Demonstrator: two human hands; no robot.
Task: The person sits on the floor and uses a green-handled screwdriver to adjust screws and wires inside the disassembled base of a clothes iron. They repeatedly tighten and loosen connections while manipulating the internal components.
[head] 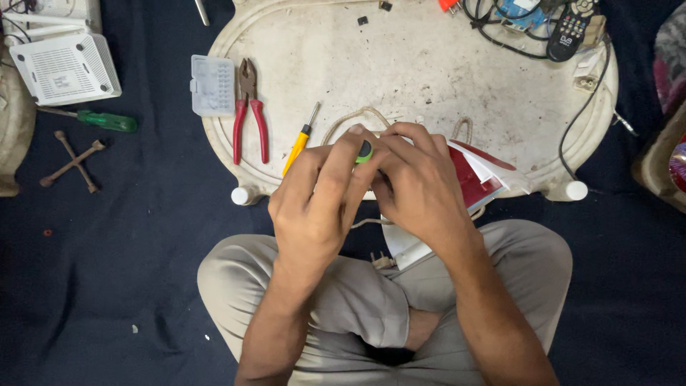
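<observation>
At far left we see a white box [66, 68], a green screwdriver [106, 120] and a cross wrench [72, 162] on the dark floor. On the worn white surface [429, 64] lie a clear case [212, 86], red pliers [249, 109] and a yellow screwdriver [300, 139]. Our left hand [318, 200] is closed around a green-tipped tool [364, 151]; our right hand [421, 182], touching it, grips a white part [407, 246] over the lap, beside a red booklet [475, 179]. A remote [572, 28] lies far right.
</observation>
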